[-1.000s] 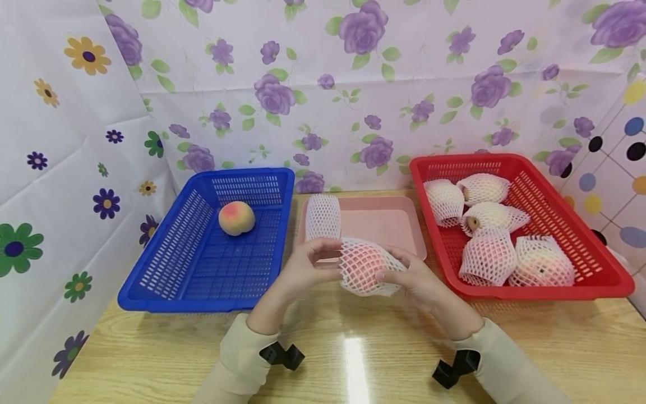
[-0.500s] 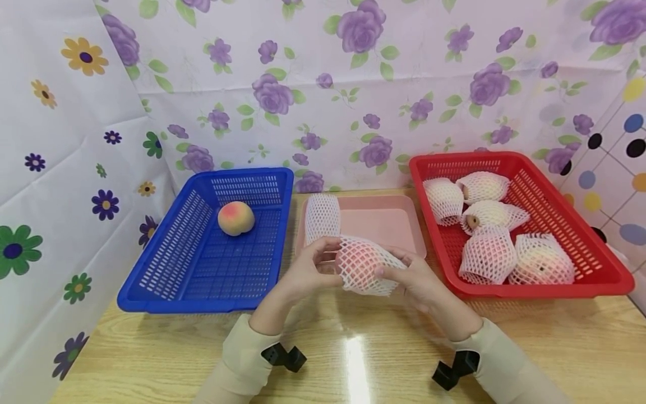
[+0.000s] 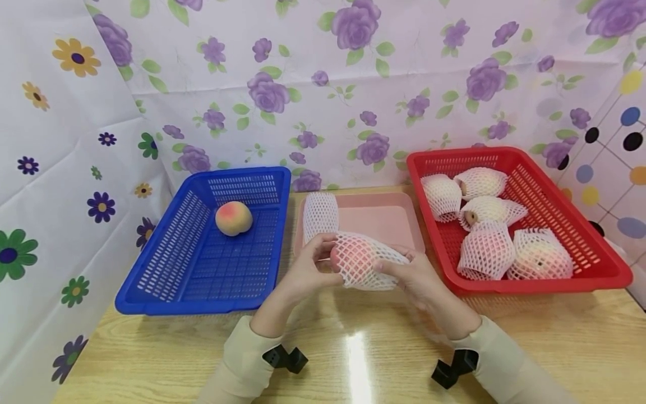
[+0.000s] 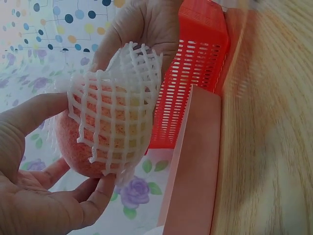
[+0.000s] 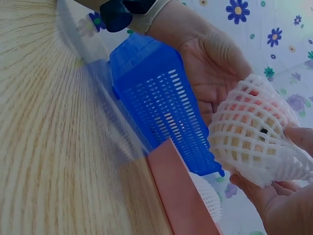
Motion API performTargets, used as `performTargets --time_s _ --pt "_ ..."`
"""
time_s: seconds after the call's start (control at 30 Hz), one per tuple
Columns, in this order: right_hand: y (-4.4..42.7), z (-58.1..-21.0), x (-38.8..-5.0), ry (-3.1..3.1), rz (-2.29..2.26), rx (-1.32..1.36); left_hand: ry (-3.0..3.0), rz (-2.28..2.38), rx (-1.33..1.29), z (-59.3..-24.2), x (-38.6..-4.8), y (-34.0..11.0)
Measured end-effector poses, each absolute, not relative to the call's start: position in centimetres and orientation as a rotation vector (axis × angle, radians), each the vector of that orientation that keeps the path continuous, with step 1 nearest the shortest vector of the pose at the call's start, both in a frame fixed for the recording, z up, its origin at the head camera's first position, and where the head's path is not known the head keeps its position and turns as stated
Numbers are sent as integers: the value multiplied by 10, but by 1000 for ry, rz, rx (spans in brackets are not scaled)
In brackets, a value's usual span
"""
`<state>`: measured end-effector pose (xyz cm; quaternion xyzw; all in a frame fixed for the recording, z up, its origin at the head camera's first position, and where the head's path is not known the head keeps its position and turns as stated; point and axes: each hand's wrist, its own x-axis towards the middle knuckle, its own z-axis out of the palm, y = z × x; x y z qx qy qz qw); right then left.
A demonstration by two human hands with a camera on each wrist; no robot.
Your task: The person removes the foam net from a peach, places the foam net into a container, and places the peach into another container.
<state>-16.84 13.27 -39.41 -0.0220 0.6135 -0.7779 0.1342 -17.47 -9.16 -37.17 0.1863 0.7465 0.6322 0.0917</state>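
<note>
the left hand [image 3: 314, 268] is found grasping, fingers above and thumb below, the left end of a round red-and-yellow peach [image 3: 335, 257]. the peach is held between both hands, raised at the near edge of a shallow pink rectangular tray [image 3: 386, 216]. a white foam net sleeve [image 3: 364, 269] surrounds most of the fruit; the end nearest the left hand is bare. the right hand [image 3: 421, 276] is grasping the sleeve's other end, thumb on the mesh. the right wrist view shows a dark spot on the peach through the mesh.

a second white foam net tube [image 3: 321, 216] lies in the left part of the tray. to the left stands a blue perforated plastic basket [image 3: 197, 307], holding one unwrapped yellow peach with a red blush [image 3: 234, 219]. to the right stands a red perforated plastic basket [image 3: 547, 285], holding five fruits in white foam nets [image 3: 487, 251]. tray and baskets rest on a light wood-grain table [image 3: 161, 359]. behind them hangs a white cloth printed with purple roses [image 3: 313, 109]. each cream sleeve cuff [image 3: 249, 348] has a small black device [image 3: 285, 359] at the wrist.
</note>
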Motion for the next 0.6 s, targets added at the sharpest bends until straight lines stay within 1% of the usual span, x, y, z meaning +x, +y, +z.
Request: performTargets --time_s 0.6 --pt "132 -387 -164 1850 -2273 38 2136 1912 459 -371 -176 -91"
